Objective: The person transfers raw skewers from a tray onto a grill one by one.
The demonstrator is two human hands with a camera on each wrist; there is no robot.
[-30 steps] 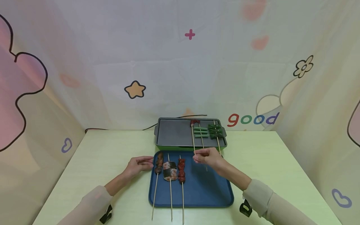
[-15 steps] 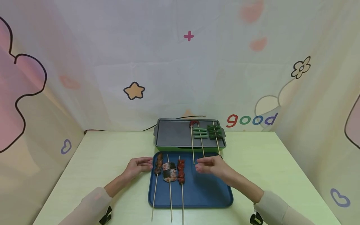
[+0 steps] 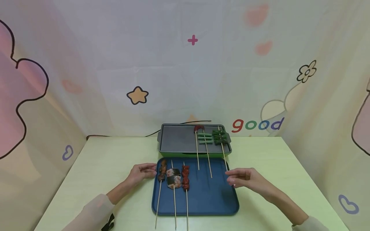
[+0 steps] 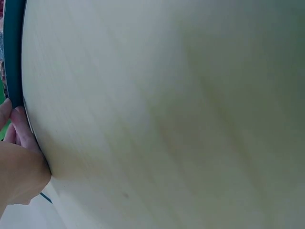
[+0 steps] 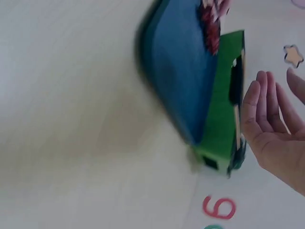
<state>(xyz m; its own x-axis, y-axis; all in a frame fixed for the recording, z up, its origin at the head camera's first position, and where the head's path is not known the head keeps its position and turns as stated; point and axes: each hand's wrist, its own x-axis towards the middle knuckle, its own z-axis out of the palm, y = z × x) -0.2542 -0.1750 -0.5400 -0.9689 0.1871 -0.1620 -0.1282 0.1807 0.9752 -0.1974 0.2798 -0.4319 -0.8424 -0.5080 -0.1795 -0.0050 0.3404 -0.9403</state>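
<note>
left hand (image 3: pixel 139 175) pinched the blue tray (image 3: pixel 208 199) beside it
right hand (image 3: pixel 249 181) hung loose, thumb parted from fingers, griddle (image 3: pixel 177 138) ahead-left

Pale table (image 3: pixel 110 173) is filling the foreground, faint streaks showing on it in the left wrist view. Light fabric backdrop (image 3: pixel 164 77) is hanging behind and down both sides, creasing slightly. Prints: orange star (image 3: pixel 137 95) is sitting left of centre, magenta plus (image 3: pixel 192 40) is sitting higher near the middle, outlined flower (image 3: pixel 306 72) is showing at right, multicoloured word "good" (image 3: pixel 259 124) is running below it. Big pink black-outlined shape (image 3: pixel 23 89) is covering far left. Thin black cord (image 3: pixel 98 135) is running along the table's back edge, partly hidden.
</note>
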